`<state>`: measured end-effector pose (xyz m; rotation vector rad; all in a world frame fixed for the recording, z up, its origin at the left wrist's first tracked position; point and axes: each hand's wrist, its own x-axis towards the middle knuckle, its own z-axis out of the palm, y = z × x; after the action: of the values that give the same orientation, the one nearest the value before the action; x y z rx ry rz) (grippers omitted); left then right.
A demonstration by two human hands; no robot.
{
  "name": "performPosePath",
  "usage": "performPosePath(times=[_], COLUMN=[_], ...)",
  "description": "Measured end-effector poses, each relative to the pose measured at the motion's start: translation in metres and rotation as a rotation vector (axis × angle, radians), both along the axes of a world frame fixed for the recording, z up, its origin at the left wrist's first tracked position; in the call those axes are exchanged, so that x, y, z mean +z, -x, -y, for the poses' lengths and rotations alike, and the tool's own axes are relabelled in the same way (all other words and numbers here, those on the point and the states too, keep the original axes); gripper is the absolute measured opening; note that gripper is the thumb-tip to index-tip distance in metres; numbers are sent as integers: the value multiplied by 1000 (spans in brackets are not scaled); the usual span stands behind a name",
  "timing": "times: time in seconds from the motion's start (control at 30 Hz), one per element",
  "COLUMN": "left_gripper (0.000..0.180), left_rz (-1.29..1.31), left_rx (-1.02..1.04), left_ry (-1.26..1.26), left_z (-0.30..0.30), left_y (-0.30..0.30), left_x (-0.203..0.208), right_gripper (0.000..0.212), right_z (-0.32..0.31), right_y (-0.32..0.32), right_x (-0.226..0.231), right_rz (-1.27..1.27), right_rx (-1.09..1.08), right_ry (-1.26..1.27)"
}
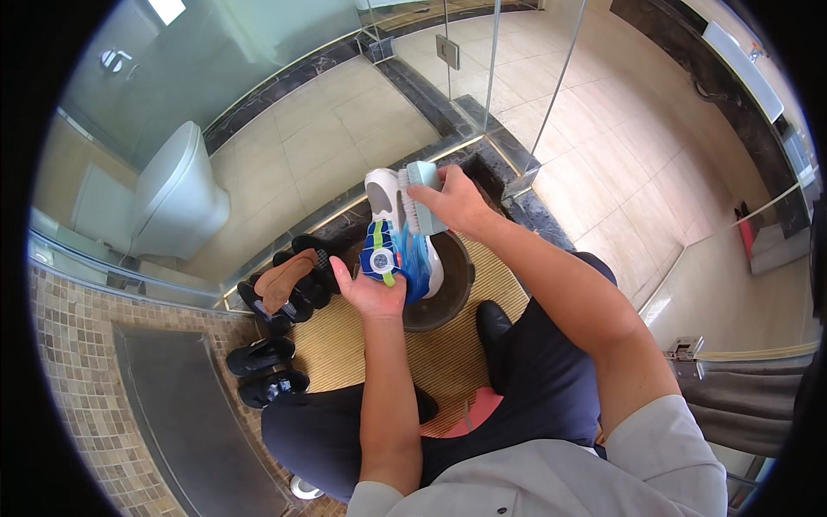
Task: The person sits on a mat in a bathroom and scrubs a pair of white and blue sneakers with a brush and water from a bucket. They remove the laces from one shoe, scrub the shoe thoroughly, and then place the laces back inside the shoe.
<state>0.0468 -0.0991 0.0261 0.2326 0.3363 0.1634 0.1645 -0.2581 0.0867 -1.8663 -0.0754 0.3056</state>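
Observation:
My left hand [376, 295] supports a blue and white sneaker [379, 243] from beneath, its thumb stretched out to the left. The sneaker has lime-green strips and a round grey dial on its side. In my right hand [462, 205] is a pale blue scrub brush [423, 200], gripped by its back. Its white bristles face left and appear to meet the sneaker's edge. Below both hands stands a round dark brown basin [458, 293]. What it holds is mostly hidden by the sneaker and my hands.
The basin rests on a ribbed yellow-brown mat [332, 349]. Black shoes [263, 355] and tan insoles [286, 280] lie to the left. Dark stone curbs [422, 99] and glass panels [530, 95] rise beyond. A white toilet [177, 194] stands far left.

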Motion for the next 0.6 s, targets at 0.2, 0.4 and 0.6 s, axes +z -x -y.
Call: performPosePath(times=[0.2, 0.4, 0.6], left_gripper=[71, 36, 50], left_rz=[4, -34, 180], left_rx=[-16, -138, -400], left_ry=[70, -195, -781], left_z=[1, 12, 22], left_y=[-7, -7, 6], left_x=[-2, 15, 7], right_gripper=[79, 84, 80], right_z=[-20, -19, -15], right_y=[11, 7, -5], right_x=[-7, -15, -16], right_rz=[-205, -147, -68], right_rx=[49, -86, -272], right_ry=[-257, -207, -165])
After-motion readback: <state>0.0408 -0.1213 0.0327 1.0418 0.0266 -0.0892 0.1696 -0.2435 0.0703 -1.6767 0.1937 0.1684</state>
